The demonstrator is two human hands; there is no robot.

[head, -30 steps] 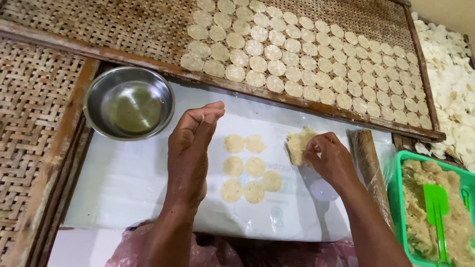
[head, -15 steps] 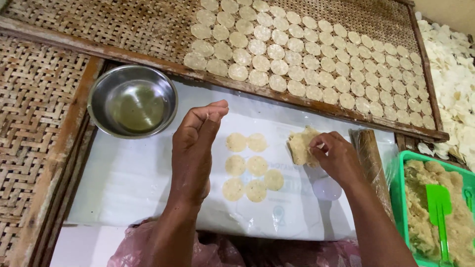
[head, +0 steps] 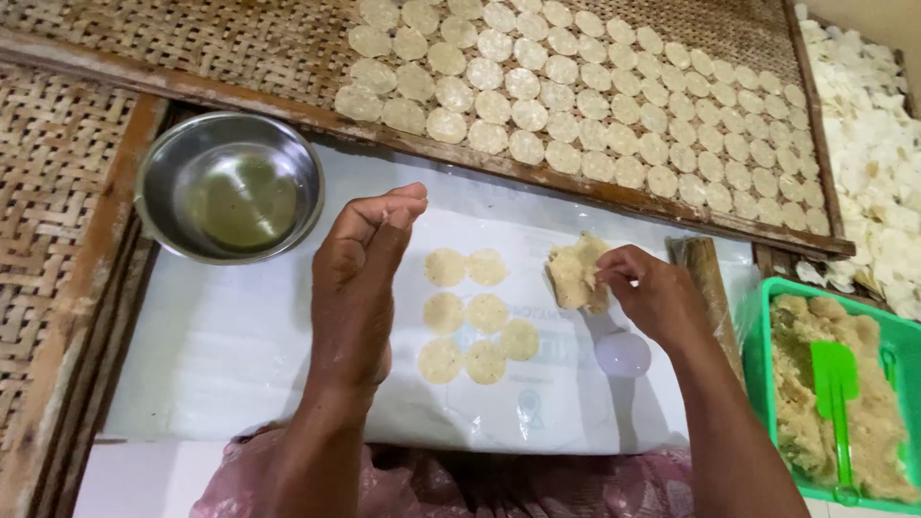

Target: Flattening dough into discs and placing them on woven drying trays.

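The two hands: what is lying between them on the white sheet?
In the head view, seven flat round dough discs lie on the white sheet between the left hand and the right hand, which pinches a dough lump.

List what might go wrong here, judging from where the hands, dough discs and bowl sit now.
1. The left hand hangs right beside the flattened discs on the plastic sheet; dropping it carelessly could dent or smear them.
2. The right hand pinches a ragged dough lump; crumbs may fall onto the discs nearby.
3. The steel bowl holds liquid close to the left hand; a knock could spill it over the sheet.
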